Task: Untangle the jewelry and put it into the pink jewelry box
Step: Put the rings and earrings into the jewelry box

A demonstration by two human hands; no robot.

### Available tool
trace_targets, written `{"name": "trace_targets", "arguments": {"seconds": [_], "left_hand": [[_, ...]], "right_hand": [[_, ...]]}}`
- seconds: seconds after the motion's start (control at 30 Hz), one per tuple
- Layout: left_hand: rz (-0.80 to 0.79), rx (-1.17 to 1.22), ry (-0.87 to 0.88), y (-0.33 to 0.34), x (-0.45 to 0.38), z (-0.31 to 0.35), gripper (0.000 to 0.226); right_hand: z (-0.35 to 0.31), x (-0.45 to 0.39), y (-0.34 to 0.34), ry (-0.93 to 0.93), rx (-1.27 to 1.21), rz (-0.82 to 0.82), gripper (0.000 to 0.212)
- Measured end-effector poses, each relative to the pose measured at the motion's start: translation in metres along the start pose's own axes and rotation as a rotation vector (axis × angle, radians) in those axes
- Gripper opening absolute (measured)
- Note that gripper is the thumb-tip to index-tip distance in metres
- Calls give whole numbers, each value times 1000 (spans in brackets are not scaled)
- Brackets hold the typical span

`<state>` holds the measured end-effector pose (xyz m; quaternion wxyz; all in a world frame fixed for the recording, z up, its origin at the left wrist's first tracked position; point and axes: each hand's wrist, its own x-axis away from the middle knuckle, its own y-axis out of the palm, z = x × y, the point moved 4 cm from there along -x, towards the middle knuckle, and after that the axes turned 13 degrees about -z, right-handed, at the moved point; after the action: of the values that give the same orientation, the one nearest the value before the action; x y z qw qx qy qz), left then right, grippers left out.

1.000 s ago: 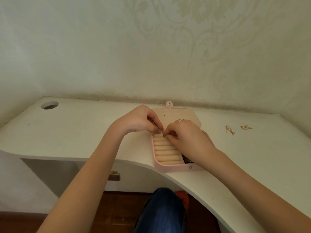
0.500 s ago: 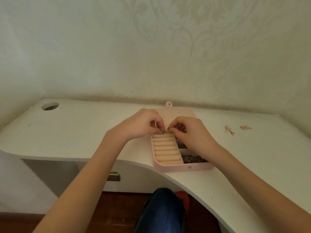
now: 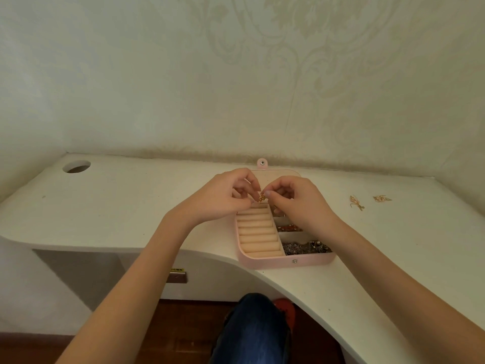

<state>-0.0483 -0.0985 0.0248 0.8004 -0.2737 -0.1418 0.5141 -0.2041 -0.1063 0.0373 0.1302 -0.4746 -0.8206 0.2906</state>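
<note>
The pink jewelry box (image 3: 309,261) lies open on the white desk, lid back against the wall. Its left half holds beige ring rolls (image 3: 258,232). The right compartments hold a reddish piece (image 3: 288,228) and a silver tangle (image 3: 305,247). Above the box's far end, my left hand (image 3: 223,197) and my right hand (image 3: 296,200) meet and pinch a small gold piece of jewelry (image 3: 261,198) between their fingertips. Two gold earrings (image 3: 356,202) (image 3: 381,198) lie loose on the desk to the right.
The white desk (image 3: 131,206) has a curved front edge and a round cable hole (image 3: 76,166) at the far left. A wallpapered wall stands right behind the box. My knee in blue jeans (image 3: 252,329) is under the desk.
Both hands have lifted a little off the ring rolls toward the lid, still pinching the gold piece. My right hand has uncovered the right compartments.
</note>
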Motion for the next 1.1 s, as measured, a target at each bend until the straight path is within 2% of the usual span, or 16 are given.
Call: {"name": "trace_targets", "arguments": {"seconds": [0.27,0.47,0.63,0.77,0.93,1.1], "left_hand": [[9,98,14,1,-2,1,22],[63,119,7,-2,0,-2,25],[159,-11,30,-2,2,-1,20],[105,-106,39,-1,3,3,20],[62,-337,68,2,-3,11,25],[44,-454,55,4,-5,14,25]], "right_hand": [[1,-1,-2,-5,-64,-4,11],[0,0,-3,-7,98,50,8],[0,6,2,7,192,35,8],[-4,13,5,27,296,22,7],[-14,18,14,9,507,-17,14],[-20,21,17,29,589,-61,20]]}}
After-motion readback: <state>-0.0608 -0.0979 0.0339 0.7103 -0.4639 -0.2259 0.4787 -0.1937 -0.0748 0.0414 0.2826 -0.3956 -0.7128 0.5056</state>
